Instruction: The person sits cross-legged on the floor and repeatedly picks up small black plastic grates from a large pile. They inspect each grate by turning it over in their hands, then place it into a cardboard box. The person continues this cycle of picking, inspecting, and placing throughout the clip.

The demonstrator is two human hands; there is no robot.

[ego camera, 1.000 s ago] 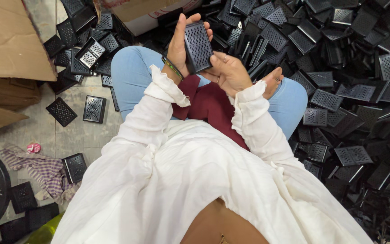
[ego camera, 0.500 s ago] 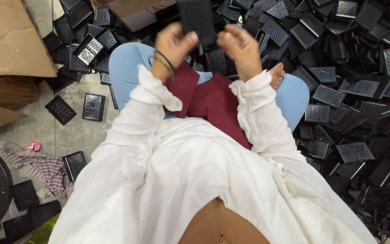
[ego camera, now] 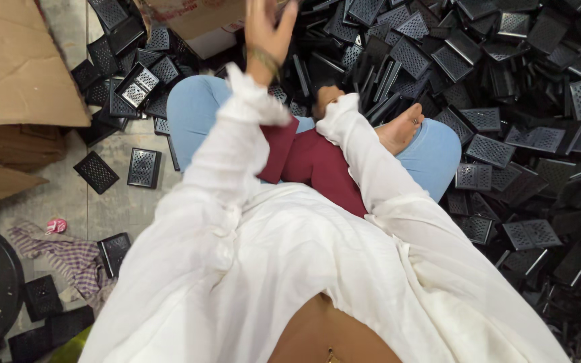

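Overhead, left hand (ego camera: 267, 30) lifts open; right hand (ego camera: 326, 101) dips among black grilles (ego camera: 411, 57).

Black rectangular plastic grilles (ego camera: 485, 149) are patterned with small diamond perforations. White loose cotton sleeves (ego camera: 378, 168) are seen over light blue trousers (ego camera: 193, 111) and a dark red cloth (ego camera: 324, 161). Brown flat cardboard (ego camera: 15, 67) is plain.

Place: a small workshop floor used for hand assembly or sorting.
Evidence: a heap of black perforated plastic grilles (ego camera: 492, 101) spreads across the tiled floor (ego camera: 119, 208).
Beside the heap: flattened cardboard boxes (ego camera: 15, 74) and a checked rag (ego camera: 62, 252).
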